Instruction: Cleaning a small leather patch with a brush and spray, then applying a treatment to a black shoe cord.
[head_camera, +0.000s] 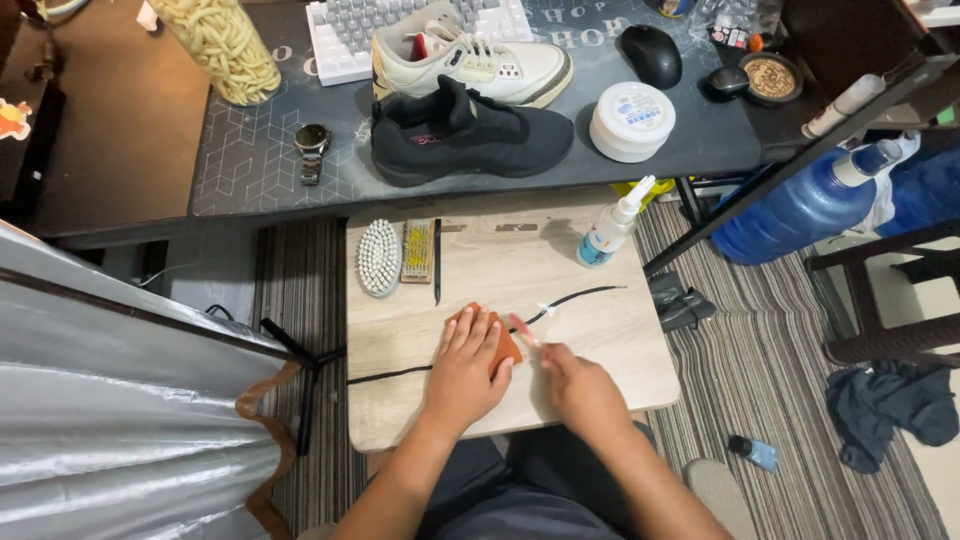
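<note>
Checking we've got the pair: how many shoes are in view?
2, both on the dark desk: a white sneaker by the keyboard, and a black sneaker just in front of it. Others may be out of frame.

Dark desk (250, 160) across the upper frame, covered by a geometric-patterned mat. Small light-wood table (600, 350) at centre, set on a striped carpet (760, 370). Silver reflector sheet (110, 400) at lower left. Dark wicker chair (890, 300) at right edge; blue water jug (800, 210) at upper right. Crumpled dark cloth (890, 405) on the floor, lower right.
</note>
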